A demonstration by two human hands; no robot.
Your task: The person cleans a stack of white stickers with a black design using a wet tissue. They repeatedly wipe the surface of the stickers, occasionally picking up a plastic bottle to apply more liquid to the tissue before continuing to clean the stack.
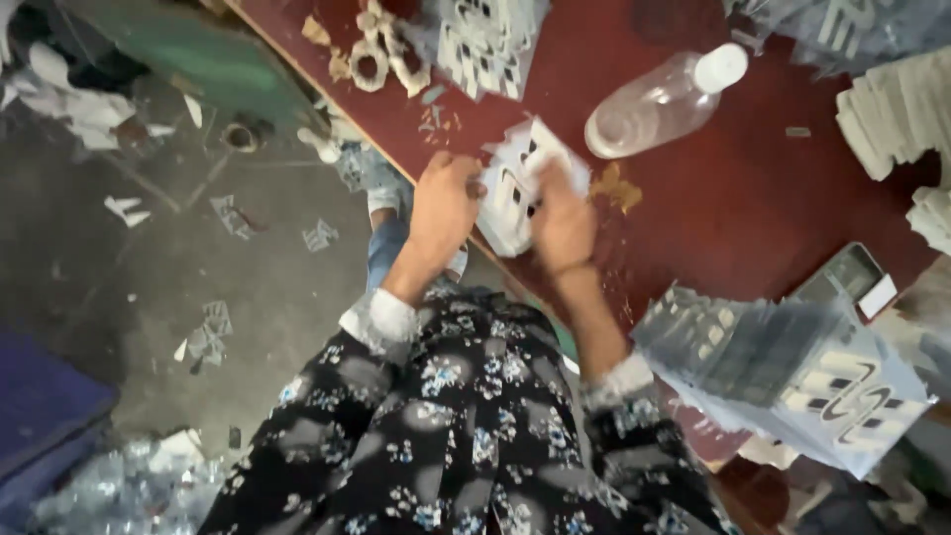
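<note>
Both my hands grip one small stack of white cards with black cut-out marks (517, 180) at the near edge of a dark red table (733, 208). My left hand (443, 205) clasps the stack's left side, fingers curled. On its right side my right hand (563, 226) is closed over the cards, partly covering them. Motion blur hides the fingertips.
A clear plastic bottle with a white cap (662, 99) lies on the table beyond the hands. Stacks of wrapped cards (792, 372) sit at right, more (487, 40) at the far edge. White piles (897, 114) at far right. Paper scraps litter the grey floor (198, 267).
</note>
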